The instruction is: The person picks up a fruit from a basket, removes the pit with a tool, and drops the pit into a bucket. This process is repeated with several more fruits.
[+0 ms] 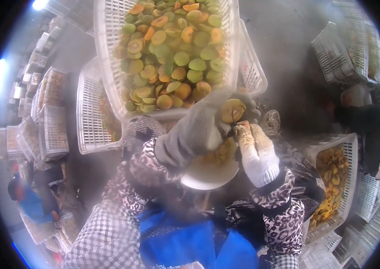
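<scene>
My left hand [203, 125], in a loose grey glove, is closed around a green-yellow apricot half [232, 110] with its cut face turned up. My right hand [257, 152] wears a white knit glove with brown-stained fingertips. It is closed and meets the fruit from below right. A thin dark tool shows at its fingers, touching the cut face; its exact kind I cannot tell. Beneath both hands sits a white bowl [205, 179] with yellow fruit pieces inside. Just beyond them stands a white plastic crate [165, 113] heaped with green and orange fruit halves.
Another white crate [93, 116] stands under the first, to the left. At right, a crate [349, 179] holds orange-yellow fruit pieces. Stacked crates [55, 130] line the left side, more [333, 54] stand far right. A person in blue [35, 199] is at left; another person's dark-clothed part [367, 130] shows at right.
</scene>
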